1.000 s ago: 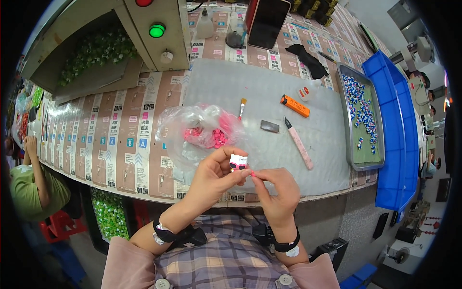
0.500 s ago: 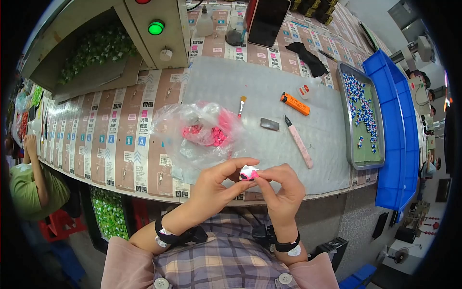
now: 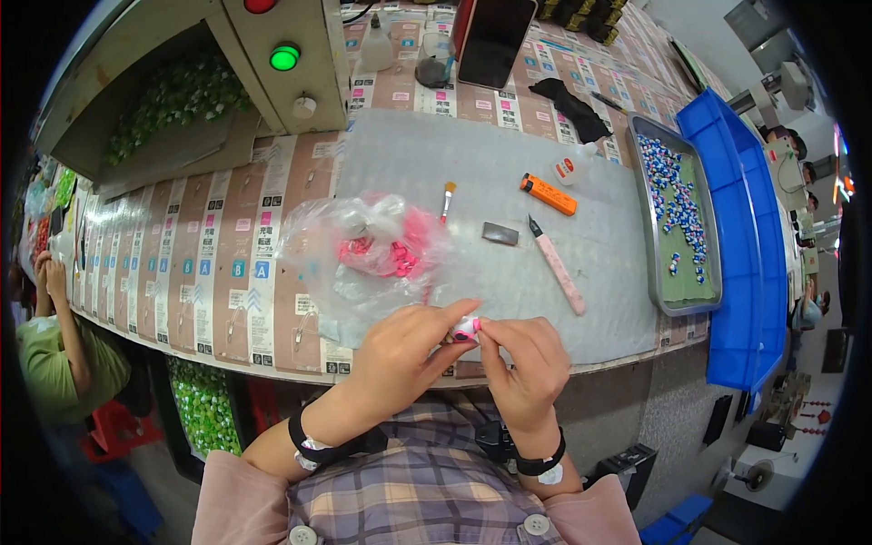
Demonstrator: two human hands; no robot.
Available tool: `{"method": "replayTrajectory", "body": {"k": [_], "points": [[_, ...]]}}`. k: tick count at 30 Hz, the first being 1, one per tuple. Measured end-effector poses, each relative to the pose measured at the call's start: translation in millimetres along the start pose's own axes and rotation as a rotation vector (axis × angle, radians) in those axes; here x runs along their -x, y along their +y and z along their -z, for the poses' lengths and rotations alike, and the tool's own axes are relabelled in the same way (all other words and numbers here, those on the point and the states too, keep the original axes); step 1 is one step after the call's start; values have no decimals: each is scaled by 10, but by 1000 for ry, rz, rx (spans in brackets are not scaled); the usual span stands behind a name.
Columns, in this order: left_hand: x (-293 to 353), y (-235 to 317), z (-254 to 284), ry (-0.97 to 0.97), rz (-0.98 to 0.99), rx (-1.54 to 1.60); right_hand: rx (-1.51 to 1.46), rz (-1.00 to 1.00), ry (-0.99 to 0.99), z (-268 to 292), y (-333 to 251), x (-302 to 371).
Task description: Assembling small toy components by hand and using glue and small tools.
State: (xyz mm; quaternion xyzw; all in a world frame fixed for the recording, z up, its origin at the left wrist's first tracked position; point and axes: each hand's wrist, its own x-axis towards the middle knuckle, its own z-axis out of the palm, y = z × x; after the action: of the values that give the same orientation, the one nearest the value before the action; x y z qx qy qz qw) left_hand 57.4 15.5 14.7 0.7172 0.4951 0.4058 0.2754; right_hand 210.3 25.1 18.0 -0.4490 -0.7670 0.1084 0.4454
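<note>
1. The small white-and-pink figure point(image 3: 465, 330) is between your two hands, over the near edge of the grey mat point(image 3: 590, 336).
2. Your left hand point(image 3: 392, 356) pinches it between thumb and fingers.
3. Your right hand point(image 3: 529, 359) pinches its pink side with thumb and forefinger.
4. Just beyond lies a clear bag point(image 3: 304, 241) with pink pieces point(image 3: 401, 259).
5. Right of the bag lie a brush point(image 3: 447, 202), dark block point(image 3: 500, 233) and pink-handled knife point(image 3: 557, 268).
6. Farther right, a metal tray point(image 3: 692, 309) holds beads point(image 3: 670, 186).
</note>
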Motion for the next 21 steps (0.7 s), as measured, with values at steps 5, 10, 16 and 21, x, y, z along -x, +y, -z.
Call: {"method": "replayTrajectory", "body": {"k": [5,10,16,21], "points": [[6,-68,-50,-90,255,158,-11,-93,-25,-56,92,6],[35,-187,-104,-76,497,455,275,-196,-145,-14,538,-14],[11,-273,-80,-55,569,674,211,-370,-129,231,692,-312],[24,-221,-40,-98,552,859,-73,-448,192,308,1267,-998]]}}
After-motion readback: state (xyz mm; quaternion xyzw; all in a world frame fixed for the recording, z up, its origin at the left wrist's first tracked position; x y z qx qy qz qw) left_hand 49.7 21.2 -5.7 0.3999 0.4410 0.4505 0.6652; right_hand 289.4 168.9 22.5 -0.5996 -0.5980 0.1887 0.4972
